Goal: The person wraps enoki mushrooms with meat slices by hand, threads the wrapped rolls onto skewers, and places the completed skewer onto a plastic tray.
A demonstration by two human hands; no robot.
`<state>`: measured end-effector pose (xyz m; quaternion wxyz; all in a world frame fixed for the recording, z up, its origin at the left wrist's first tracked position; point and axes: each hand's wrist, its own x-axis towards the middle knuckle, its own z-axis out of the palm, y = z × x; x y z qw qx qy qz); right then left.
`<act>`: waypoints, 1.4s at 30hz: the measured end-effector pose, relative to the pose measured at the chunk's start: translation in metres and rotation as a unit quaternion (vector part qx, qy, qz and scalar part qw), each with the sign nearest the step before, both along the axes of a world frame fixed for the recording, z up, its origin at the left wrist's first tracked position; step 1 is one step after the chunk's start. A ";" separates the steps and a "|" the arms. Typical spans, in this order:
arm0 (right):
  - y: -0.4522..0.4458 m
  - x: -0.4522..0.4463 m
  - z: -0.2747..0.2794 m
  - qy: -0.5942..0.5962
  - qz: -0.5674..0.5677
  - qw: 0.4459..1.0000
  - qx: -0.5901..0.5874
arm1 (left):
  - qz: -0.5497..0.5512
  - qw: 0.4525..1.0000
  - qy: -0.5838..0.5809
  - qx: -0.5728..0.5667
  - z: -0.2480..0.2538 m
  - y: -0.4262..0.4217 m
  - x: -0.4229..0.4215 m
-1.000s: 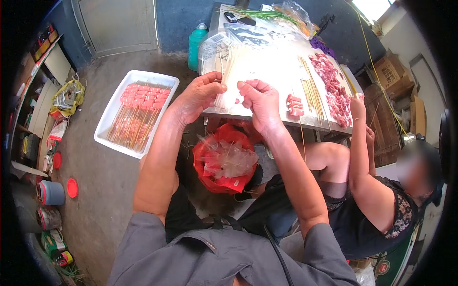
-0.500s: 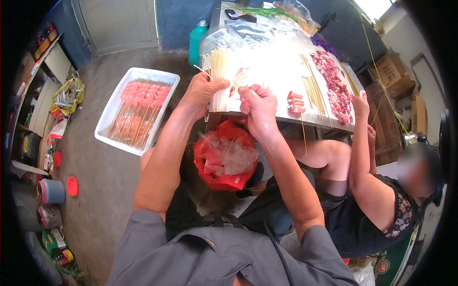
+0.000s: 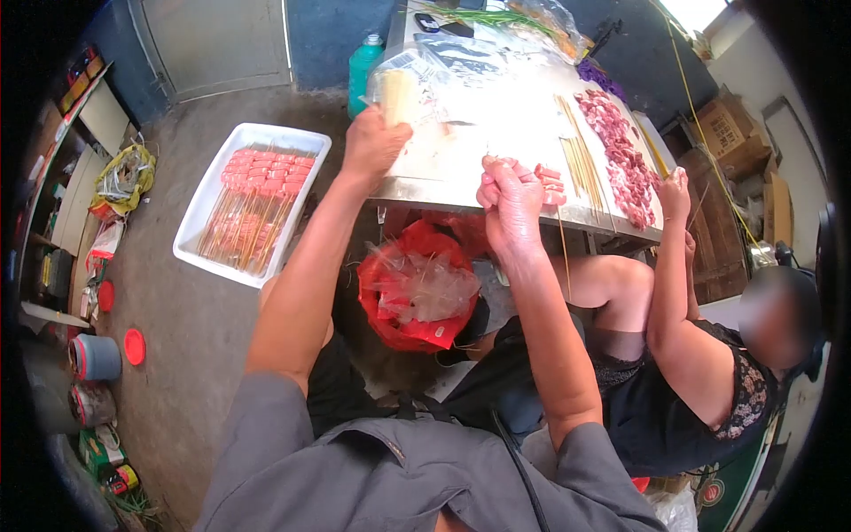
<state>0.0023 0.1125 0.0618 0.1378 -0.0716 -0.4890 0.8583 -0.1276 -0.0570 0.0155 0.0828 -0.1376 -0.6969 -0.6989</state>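
Observation:
My left hand (image 3: 377,140) is wrapped round the lower end of a bundle of pale sticks (image 3: 400,97) over the table's left front corner. My right hand (image 3: 511,184) is closed above the table's front edge; what its fingers hold, if anything, is too small to make out. Just right of it, pieces of meat (image 3: 550,184) sit on a skewer whose stick hangs over the edge. Loose skewers (image 3: 581,164) lie beside a long pile of raw meat (image 3: 618,151) on the white table (image 3: 421,191).
A white tray (image 3: 189,239) of meat skewers stands at the left. Below the table is a red bag (image 3: 377,306) with clear plastic. A teal bottle (image 3: 359,75) stands by the table's left side. At the right sits a co-worker (image 3: 700,381), one hand (image 3: 675,195) near the meat pile.
My left hand has closed round the stick bundle and moved it up and left. My right hand has moved right, away from the bundle, to beside the meat skewer.

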 end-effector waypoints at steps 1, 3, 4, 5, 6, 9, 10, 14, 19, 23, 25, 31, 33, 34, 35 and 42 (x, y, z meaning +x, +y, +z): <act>-0.002 0.003 0.000 -0.004 0.006 1.000 -0.002 | 0.053 0.986 0.100 -0.122 0.003 -0.001 0.001; -0.006 0.010 -0.001 -0.021 -0.002 0.998 0.052 | 0.128 0.948 0.128 -0.261 0.009 0.003 0.008; -0.006 0.011 -0.005 -0.025 0.003 0.998 0.056 | 0.144 0.931 0.142 -0.305 0.011 0.005 0.010; -0.006 0.014 -0.009 -0.029 0.010 0.998 0.057 | 0.151 0.928 0.137 -0.311 0.013 0.006 0.013; -0.006 0.015 -0.012 -0.032 0.016 0.998 0.059 | 0.138 0.924 0.125 -0.333 0.014 0.008 0.014; 0.003 0.015 -0.025 -0.046 0.007 0.995 0.086 | 0.139 0.919 0.121 -0.348 0.016 0.008 0.018; 0.005 0.014 -0.028 -0.047 0.013 0.995 0.085 | 0.146 0.920 0.133 -0.338 0.017 0.006 0.020; 0.010 0.016 -0.034 -0.061 0.009 0.993 0.101 | 0.165 0.920 0.141 -0.325 0.017 -0.009 0.025; 0.008 0.018 -0.042 -0.039 0.037 0.995 0.087 | 0.202 0.911 0.221 -0.285 0.024 -0.018 0.043; 0.000 0.022 -0.035 -0.049 0.054 0.994 0.078 | -0.078 0.973 0.080 -0.200 0.047 -0.021 0.075; -0.006 0.025 -0.024 -0.047 0.069 0.994 0.077 | -0.216 0.961 0.053 -0.167 0.037 -0.021 0.079; -0.007 0.027 -0.020 -0.017 0.113 0.988 0.099 | -0.330 0.931 0.005 -0.156 0.036 -0.016 0.083; -0.005 0.027 -0.023 -0.017 0.119 0.987 0.107 | -0.331 0.932 -0.026 -0.146 0.036 -0.017 0.083; -0.002 0.026 -0.027 -0.001 0.119 0.983 0.141 | -0.329 0.933 -0.058 -0.136 0.037 -0.016 0.085; 0.000 0.025 -0.030 0.015 0.118 0.977 0.175 | -0.331 0.932 -0.057 -0.136 0.036 -0.015 0.085; -0.017 0.043 -0.014 0.045 0.019 0.977 0.210 | -0.273 0.955 -0.110 0.018 0.037 -0.003 0.088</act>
